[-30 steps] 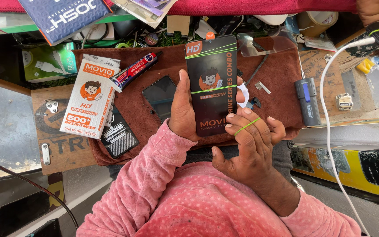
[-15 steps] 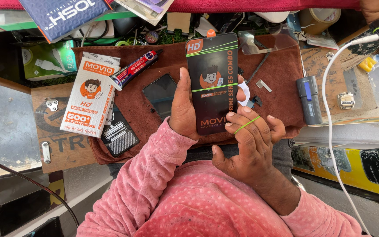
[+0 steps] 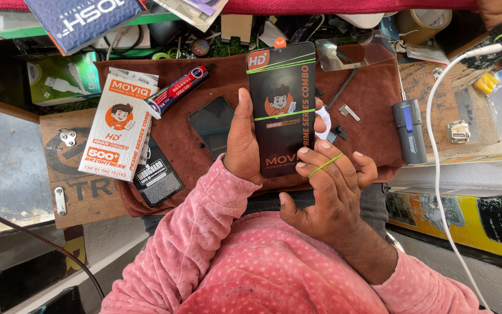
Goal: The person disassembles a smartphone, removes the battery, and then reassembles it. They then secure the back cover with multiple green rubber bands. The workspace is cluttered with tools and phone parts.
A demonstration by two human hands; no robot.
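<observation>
A brown cloth [image 3: 204, 168] covers the middle of a crowded table [image 3: 82, 192], and the person in a pink sweater works above it. The left hand [image 3: 242, 142] is closed around the left edge of a tall black packet [image 3: 283, 104] and holds it upright over the cloth. The right hand [image 3: 326, 189] rests its fingertips on the lower right corner of the same packet, fingers half open, and a green rubber band [image 3: 325, 165] runs across them. On the cloth, just left of the packet, lies a dark phone [image 3: 210, 125]. Further left lie a white and orange packet [image 3: 120, 128], a small black packet [image 3: 158, 177] and a red and black tube [image 3: 178, 90]. At the right edge of the cloth stands a small grey device [image 3: 411, 131], and a white cable [image 3: 437, 151] hangs past it. The far side of the table is full of boxes, wires and a roll of tape [image 3: 422, 23].
</observation>
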